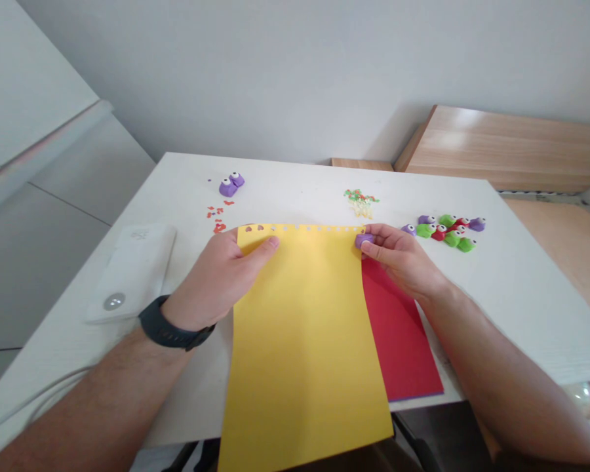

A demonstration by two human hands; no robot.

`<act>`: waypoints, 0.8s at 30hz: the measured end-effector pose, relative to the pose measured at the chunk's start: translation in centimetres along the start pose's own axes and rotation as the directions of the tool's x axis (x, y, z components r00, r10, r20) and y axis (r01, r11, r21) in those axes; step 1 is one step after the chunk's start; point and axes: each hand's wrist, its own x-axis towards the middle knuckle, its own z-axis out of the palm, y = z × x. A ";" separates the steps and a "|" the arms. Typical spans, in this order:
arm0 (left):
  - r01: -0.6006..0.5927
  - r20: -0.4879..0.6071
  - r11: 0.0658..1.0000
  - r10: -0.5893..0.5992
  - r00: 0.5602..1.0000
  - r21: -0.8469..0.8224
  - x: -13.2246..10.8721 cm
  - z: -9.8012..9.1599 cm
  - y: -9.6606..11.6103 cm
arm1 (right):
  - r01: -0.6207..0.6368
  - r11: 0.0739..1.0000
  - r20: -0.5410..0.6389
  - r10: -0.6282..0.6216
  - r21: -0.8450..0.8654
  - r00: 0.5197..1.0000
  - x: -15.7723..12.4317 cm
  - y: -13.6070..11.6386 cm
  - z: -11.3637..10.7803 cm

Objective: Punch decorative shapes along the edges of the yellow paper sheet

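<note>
A yellow paper sheet (pixel 305 341) lies on the white table (pixel 295 190), its far edge lined with punched holes. My left hand (pixel 221 278) pinches the sheet's far left corner, thumb on top. My right hand (pixel 403 259) grips a small purple punch (pixel 364 240) clamped on the sheet's far right corner. A red sheet (pixel 403 334) lies under the yellow one, showing on the right.
Another purple punch (pixel 231 184) with googly eyes sits at the far left, with red paper bits (pixel 217 216) near it. A heap of mixed confetti (pixel 360 200) and a cluster of purple, green and red punches (pixel 447 231) lie at the far right. A white pouch (pixel 132 272) rests left.
</note>
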 end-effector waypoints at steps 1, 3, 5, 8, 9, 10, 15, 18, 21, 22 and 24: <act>0.001 0.001 1.000 -0.001 1.000 -0.003 0.0 0.0 0.0 | -0.002 1.000 0.002 0.002 -0.001 1.000 0.0 0.0 0.0; 0.002 0.003 1.000 -0.002 1.000 -0.009 0.0 0.0 0.0 | -0.003 1.000 0.002 0.003 -0.003 1.000 0.0 0.0 0.0; -0.001 0.003 1.000 0.001 1.000 -0.001 -0.1 0.0 0.0 | -0.003 1.000 -0.003 0.003 -0.002 1.000 0.0 0.0 0.0; -0.014 -0.002 1.000 0.014 1.000 0.009 0.0 0.0 0.1 | -0.004 1.000 -0.012 0.004 -0.005 1.000 0.0 0.0 0.0; -0.016 -0.002 1.000 0.016 1.000 0.012 0.0 0.1 0.2 | -0.004 1.000 -0.013 0.004 -0.008 1.000 0.0 0.0 0.0; -0.019 -0.002 1.000 0.019 1.000 0.014 -0.1 0.1 0.2 | -0.004 1.000 -0.014 0.004 -0.013 1.000 0.1 0.0 0.0; -0.016 -0.005 1.000 0.016 1.000 0.025 -0.1 0.1 0.2 | -0.003 1.000 -0.018 0.003 -0.025 1.000 0.1 0.0 0.1; -0.012 -0.008 0.999 0.012 1.000 0.037 -0.1 0.1 0.1 | 0.000 1.000 -0.027 -0.001 -0.030 1.000 0.1 0.0 0.2; -0.023 0.003 0.999 0.023 1.000 0.035 -0.1 0.1 0.1 | 0.005 0.999 -0.038 -0.006 -0.033 0.999 0.1 -0.1 0.3; -0.028 0.007 0.999 0.028 1.000 0.030 -0.1 0.1 0.1 | 0.003 0.999 -0.041 -0.005 -0.033 0.999 0.2 -0.1 0.4; -0.033 0.011 0.999 0.032 0.999 0.025 -0.1 0.2 0.2 | -0.001 1.000 -0.045 -0.001 -0.031 0.999 0.2 -0.1 0.4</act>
